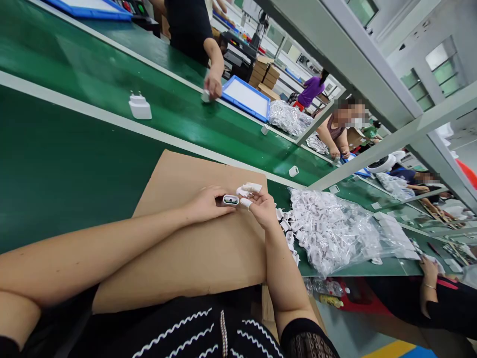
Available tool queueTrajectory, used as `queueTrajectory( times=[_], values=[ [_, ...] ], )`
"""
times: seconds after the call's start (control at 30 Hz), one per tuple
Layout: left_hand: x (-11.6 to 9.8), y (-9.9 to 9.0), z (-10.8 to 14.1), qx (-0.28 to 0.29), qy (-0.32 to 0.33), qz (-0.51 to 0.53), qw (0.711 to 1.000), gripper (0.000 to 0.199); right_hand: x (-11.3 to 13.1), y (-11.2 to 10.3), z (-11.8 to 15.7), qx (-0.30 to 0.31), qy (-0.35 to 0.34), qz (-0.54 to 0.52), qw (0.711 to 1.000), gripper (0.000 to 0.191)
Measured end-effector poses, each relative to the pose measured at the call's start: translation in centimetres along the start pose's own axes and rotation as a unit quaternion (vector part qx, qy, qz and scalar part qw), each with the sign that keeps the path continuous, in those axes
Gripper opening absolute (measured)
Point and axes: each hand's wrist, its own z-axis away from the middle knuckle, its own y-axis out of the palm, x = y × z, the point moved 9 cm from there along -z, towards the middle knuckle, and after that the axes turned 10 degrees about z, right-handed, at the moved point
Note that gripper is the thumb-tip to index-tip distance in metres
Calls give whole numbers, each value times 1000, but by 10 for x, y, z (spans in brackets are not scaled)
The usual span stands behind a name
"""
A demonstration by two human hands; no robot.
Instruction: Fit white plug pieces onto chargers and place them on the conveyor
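Note:
My left hand holds a small white housing above the brown cardboard sheet. The housing's open end faces up and shows a dark and green inside. Close to its right side is my right hand, with white covers on its fingertips. Those fingers are bent around something white that I cannot make out clearly. Loose white parts lie just right of the cardboard, beside a clear plastic bag full of similar white pieces.
A white plug adapter stands on the green conveyor belt, with several small white housings farther right. Across it, a person's hand holds a white piece near a blue-rimmed tray. A metal frame post rises at the right.

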Motion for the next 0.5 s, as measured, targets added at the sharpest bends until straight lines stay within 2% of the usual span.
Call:
queueTrajectory(
  times=[0.1, 0.2, 0.27, 0.37, 0.43, 0.5],
  values=[
    [2, 1, -1, 2, 2, -6, 1000, 37, 11, -5, 5, -45, -47, 148, 987, 21],
    [6, 0, -2, 3, -14, -6, 1000, 39, 32, -1, 13, -62, -107, 321, 939, 23],
    [6, 0, -3, 7, -20, 1, 1000, 36, 40, 11, 16, -42, -129, 419, 898, 25],
    [5, -1, -3, 4, -21, 10, 1000, 31, 41, 29, 14, 0, -129, 529, 839, 19],
    [5, -1, -3, 2, -19, 14, 1000, 31, 40, 37, 12, 21, -125, 570, 812, 16],
    [5, 0, -3, 6, -19, 13, 1000, 31, 42, 41, 11, 32, -131, 588, 798, 16]
  ],
)
